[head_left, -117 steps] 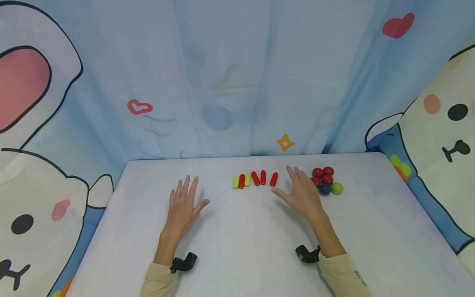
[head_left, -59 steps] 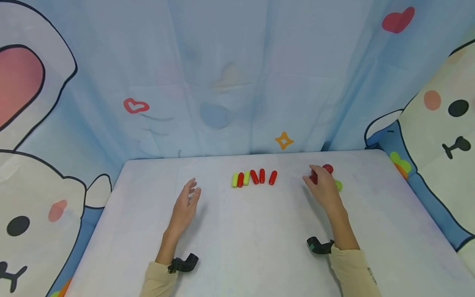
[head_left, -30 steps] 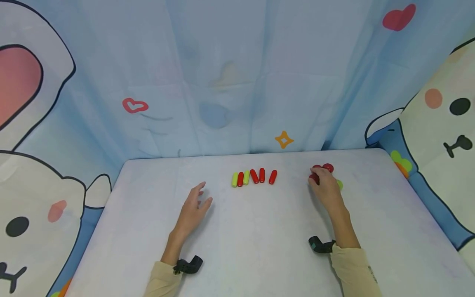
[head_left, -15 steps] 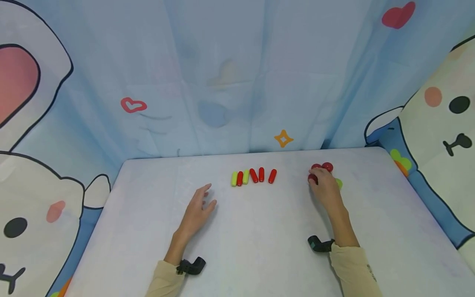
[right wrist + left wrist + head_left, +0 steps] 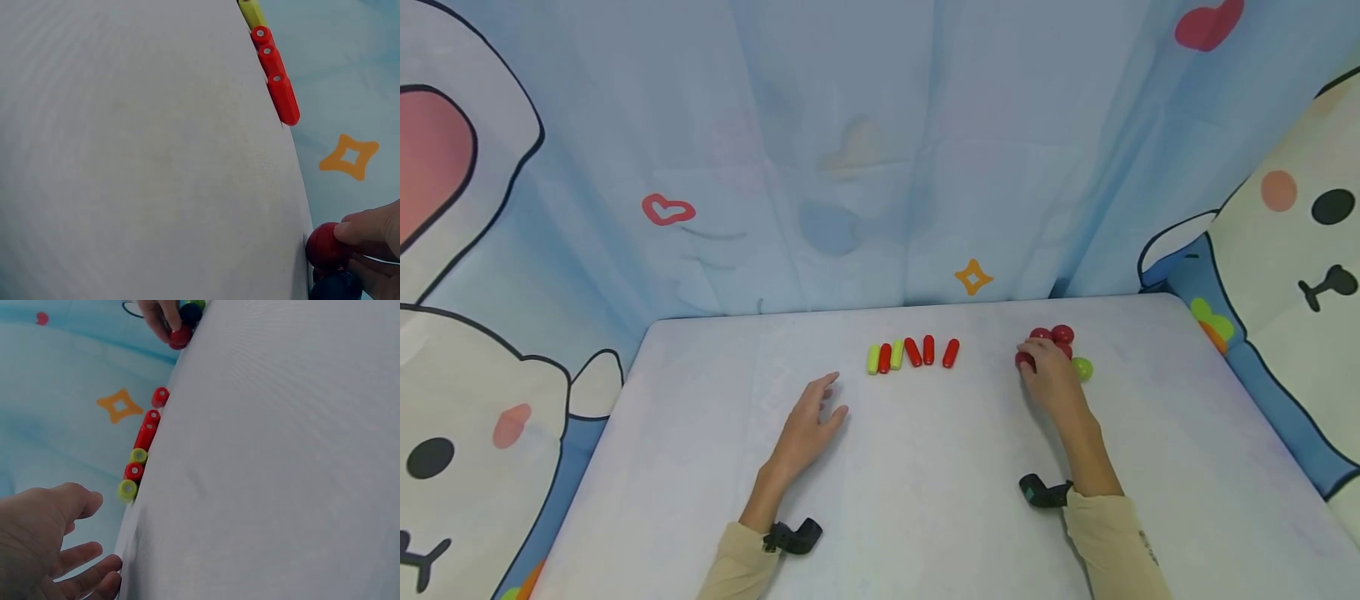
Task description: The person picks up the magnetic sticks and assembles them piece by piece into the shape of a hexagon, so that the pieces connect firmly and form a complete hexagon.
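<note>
Nearest are two beige sleeves point(image 5: 741, 560), each wrist wearing a small black camera point(image 5: 797, 536), over a white table point(image 5: 925, 500). Left of centre, the left hand point(image 5: 803, 432) hovers, fingers loosely extended and thumb spread apart, near the rods but apart from them. At the right, the right hand point(image 5: 1049, 379) pinches a red ball point(image 5: 1024, 360) between thumb and fingers, on its left side. Just beside that ball is a dark blue ball point(image 5: 337, 287), seen from the wrists. A green ball point(image 5: 1082, 369) sits to the hand's right; three more red balls point(image 5: 1062, 334) cluster just beyond the fingers. Towards the far middle lie six short rods point(image 5: 913, 352) in a row: yellow-green, red, yellow-green, then three red, the rightmost slightly separate. Beyond the far edge hangs a pale blue curtain point(image 5: 850, 275) with an orange star point(image 5: 973, 277).
</note>
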Demonstrator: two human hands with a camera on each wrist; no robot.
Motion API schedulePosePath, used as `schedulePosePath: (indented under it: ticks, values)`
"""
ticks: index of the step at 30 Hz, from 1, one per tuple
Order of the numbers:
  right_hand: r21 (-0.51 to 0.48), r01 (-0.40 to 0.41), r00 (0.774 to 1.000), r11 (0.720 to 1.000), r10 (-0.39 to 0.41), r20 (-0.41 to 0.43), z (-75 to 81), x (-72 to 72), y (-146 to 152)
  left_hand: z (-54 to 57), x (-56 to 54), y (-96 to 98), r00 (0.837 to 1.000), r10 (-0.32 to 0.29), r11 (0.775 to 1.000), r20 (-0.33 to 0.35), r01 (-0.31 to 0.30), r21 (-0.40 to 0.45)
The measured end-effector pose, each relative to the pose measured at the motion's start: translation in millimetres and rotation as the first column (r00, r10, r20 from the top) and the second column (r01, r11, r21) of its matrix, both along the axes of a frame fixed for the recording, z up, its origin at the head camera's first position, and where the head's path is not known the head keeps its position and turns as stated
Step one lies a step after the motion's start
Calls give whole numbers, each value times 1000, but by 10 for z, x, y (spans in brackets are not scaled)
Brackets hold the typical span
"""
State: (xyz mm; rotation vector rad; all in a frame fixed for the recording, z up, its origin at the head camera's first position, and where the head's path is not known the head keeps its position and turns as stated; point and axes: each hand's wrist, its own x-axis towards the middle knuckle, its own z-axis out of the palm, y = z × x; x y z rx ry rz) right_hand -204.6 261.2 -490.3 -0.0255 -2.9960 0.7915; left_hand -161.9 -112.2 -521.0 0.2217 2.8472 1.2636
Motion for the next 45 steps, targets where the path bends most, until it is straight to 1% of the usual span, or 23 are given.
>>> schedulePosePath:
  ticks: [4,11,15,18,20,24,27,30,34,37,40,43,45]
  values:
    - [-3,-9,1000,1000,9,6,-13,-7,16,-5,-30,31,1000,-25,1000,-7,25,9]
    - [14,-52,997,999,51,64,-28,-26,27,-38,-141,120,998,-64,997,-16,65,42]
    - [36,-76,994,996,73,79,-18,-24,22,-44,-194,168,996,-85,994,-20,87,65]
    - [50,-95,991,994,90,95,-21,-20,20,-45,-229,198,996,-90,993,-17,91,75]
    - [42,-102,990,994,97,103,-26,-13,18,-49,-254,216,996,-88,993,-16,89,81]
    - [-35,-88,992,996,91,88,-27,9,11,-61,-319,258,996,-84,994,-21,86,71]
    - [-109,-80,996,991,85,41,5,30,-15,-60,-382,295,996,-90,996,-27,91,21]
    - [-157,-89,996,984,87,-17,62,43,-54,-42,-432,330,995,-96,994,-37,94,-47]
    - [-213,-100,994,972,87,-68,131,51,-112,-13,-459,367,993,-103,990,-53,98,-100]
    - [-266,-105,993,958,88,-78,147,55,-163,-6,-463,389,993,-100,988,-66,91,-126]
    - [-314,-108,993,943,91,-69,135,53,-216,-11,-466,404,993,-91,986,-71,80,-146]
    - [-361,-96,995,928,85,-44,96,39,-277,-15,-471,415,994,-84,986,-76,72,-150]
    - [-397,-72,997,915,71,-16,73,35,-331,-14,-475,420,994,-75,987,-77,63,-148]
